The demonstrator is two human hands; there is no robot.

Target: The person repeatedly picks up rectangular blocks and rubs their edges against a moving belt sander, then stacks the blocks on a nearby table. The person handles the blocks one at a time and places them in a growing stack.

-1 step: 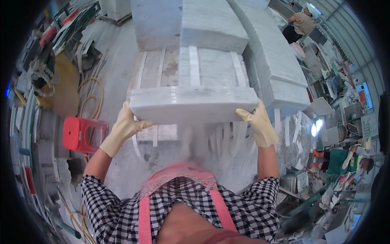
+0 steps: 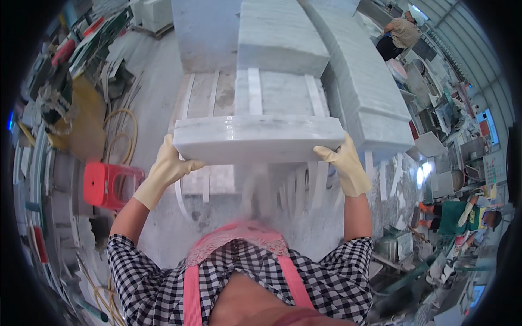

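Note:
A bundle of white-grey stone slabs point(image 2: 258, 149) is held level in front of my body, its long side running left to right. My left hand point(image 2: 171, 167), in a cream rubber glove, grips the left end with the thumb along the near lower edge. At the right end my right hand point(image 2: 343, 163), gloved alike, clasps the slabs with its thumb across the near face. The slabs hide most of the fingers of both hands. Just beyond lies a layer of stone point(image 2: 280, 95) with white strips point(image 2: 254, 91) across it.
Taller stone stacks point(image 2: 283, 38) stand ahead, with another long stack point(image 2: 375, 98) at the right. A red plastic stool point(image 2: 97, 185) is by my left elbow, near a yellow hose point(image 2: 133, 130). One person point(image 2: 405, 31) is at far right, another point(image 2: 462, 217) at right.
The stone stacks and the stool sit slightly lower in view, so they appear a little nearer. Both hands keep the same hold on the slabs.

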